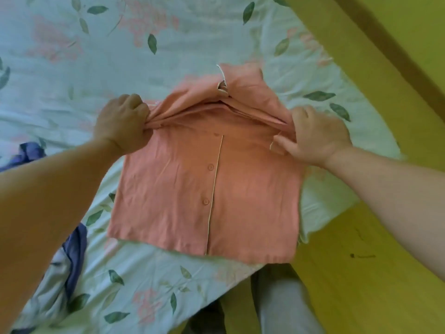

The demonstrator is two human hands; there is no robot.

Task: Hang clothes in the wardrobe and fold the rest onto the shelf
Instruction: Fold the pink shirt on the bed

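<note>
Folding it was: the pink shirt (209, 189) lay on the bed (96, 56), left hand (125, 124) and right hand (315, 136) gripping its far fold. Next, probably bring that fold squarely toward the hem.

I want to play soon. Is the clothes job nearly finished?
Not yet. Done: the pink shirt lies squared up on the bed sheet. In hand: the left hand and right hand grip its sides, mid-fold. Left: a blue garment lies crumpled beside it; no wardrobe or shelf shows.
</note>
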